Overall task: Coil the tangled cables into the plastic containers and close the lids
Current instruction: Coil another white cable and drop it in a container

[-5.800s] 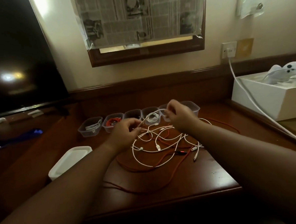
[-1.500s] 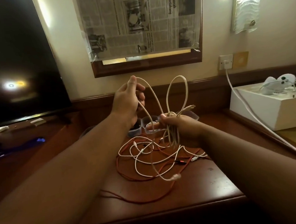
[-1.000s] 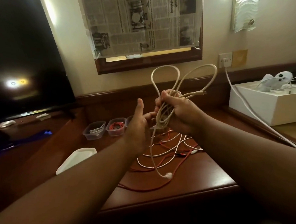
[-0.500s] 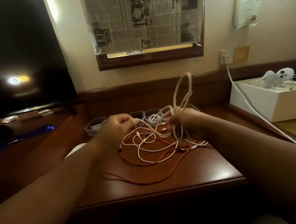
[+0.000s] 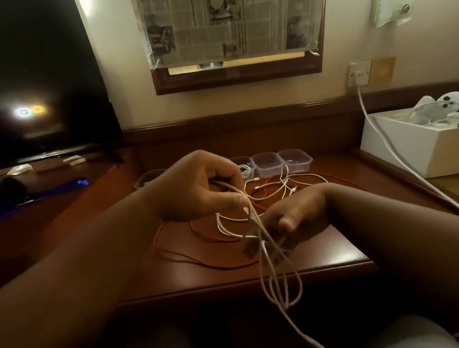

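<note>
My left hand [image 5: 202, 186] is closed on strands of a white cable [image 5: 279, 283] above the desk. The cable's loops hang down past the desk's front edge, and one end trails toward my lap. My right hand [image 5: 295, 210] sits just right of it, fingers pointing down at the same bundle; its grip is partly hidden. A tangle of white cables [image 5: 285, 186] and a long red cable [image 5: 201, 259] lie on the desk. At the back stands a row of clear plastic containers [image 5: 268, 163]; one container [image 5: 245, 168] holds a coiled white cable, and my left hand hides others.
A dark TV screen [image 5: 29, 78] stands at the left. A white box [image 5: 423, 146] with white devices sits at the right, and a white power cord [image 5: 399, 160] runs across it from a wall socket [image 5: 359, 73]. The desk's front edge [image 5: 229, 284] is close to me.
Both hands came down and toward me. The white loops that stood above my right hand now hang below it over the desk edge, and my left hand has taken hold of the strands.
</note>
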Demonstrator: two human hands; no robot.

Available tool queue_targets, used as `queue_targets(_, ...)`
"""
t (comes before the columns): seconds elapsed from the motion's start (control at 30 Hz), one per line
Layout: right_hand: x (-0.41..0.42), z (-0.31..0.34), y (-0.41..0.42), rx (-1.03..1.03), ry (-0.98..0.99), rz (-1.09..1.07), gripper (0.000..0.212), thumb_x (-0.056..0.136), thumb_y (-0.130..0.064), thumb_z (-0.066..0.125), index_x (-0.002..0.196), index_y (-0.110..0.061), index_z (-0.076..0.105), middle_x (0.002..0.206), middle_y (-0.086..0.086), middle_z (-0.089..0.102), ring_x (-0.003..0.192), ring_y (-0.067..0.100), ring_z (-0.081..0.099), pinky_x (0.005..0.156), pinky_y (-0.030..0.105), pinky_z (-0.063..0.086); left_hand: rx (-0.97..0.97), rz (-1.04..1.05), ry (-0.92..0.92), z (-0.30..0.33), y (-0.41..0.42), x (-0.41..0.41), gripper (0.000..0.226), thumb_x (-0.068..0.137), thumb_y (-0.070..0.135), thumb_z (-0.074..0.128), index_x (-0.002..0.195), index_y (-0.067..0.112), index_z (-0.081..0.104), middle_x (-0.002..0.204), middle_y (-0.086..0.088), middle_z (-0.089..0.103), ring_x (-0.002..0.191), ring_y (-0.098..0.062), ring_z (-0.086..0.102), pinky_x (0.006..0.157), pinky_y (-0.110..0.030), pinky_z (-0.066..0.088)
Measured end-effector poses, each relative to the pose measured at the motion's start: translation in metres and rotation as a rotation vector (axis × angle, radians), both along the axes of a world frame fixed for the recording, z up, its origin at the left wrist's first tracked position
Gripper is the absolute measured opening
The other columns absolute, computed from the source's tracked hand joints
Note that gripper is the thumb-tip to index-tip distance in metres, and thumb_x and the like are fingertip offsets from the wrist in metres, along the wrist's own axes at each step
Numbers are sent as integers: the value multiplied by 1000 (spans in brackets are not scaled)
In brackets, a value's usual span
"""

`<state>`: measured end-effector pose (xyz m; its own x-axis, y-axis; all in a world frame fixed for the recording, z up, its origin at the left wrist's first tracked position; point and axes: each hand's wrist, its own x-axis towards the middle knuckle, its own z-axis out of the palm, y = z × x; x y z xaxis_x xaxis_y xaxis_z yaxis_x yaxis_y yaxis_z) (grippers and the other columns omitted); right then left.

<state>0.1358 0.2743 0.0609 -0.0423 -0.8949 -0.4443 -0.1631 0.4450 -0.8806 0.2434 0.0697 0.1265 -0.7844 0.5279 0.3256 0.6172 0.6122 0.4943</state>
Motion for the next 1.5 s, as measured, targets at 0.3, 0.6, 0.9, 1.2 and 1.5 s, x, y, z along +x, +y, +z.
queue_targets(0.3,7,2,-7,-13,190,-291,51,85,-12,56,136,-12,50,133,16,59,122,29,57,102,41,44,356,124,58,6,-1,-14,14,94,6,59,81,7,64,58,9,62,53,-4,56,53,-13,44)
queue_targets(0.6,23,25,-28,-452,154,-908,18,98,-3,46,103,-12,61,90,10,63,77,21,64,63,30,57,1107,260,-359,12,6,-25,24,102,11,42,102,18,65,52,5,30,42,-8,21,43,-24,17)
queue_targets(0.9,41,41,-41,-406,689,-726,37,86,-46,68,109,-20,56,97,5,71,84,21,69,72,36,57,1523,419,-553,-2,17,-46,26,101,9,35,104,7,61,54,5,32,43,-7,28,43,-21,31)
queue_targets(1.2,35,33,-51,-263,83,-747,11,89,-14,44,94,-10,52,67,4,45,56,18,46,57,32,42,1159,449,-454,-16,22,-57,27,104,14,36,105,19,63,94,-1,76,89,-16,62,65,-30,45)
queue_targets(1.5,25,43,-48,-476,-310,-665,49,100,-36,32,62,-15,53,58,1,41,51,15,44,55,29,38,1083,384,-641,-47,29,-62,52,103,39,42,57,20,56,40,6,45,32,-5,45,37,-14,38)
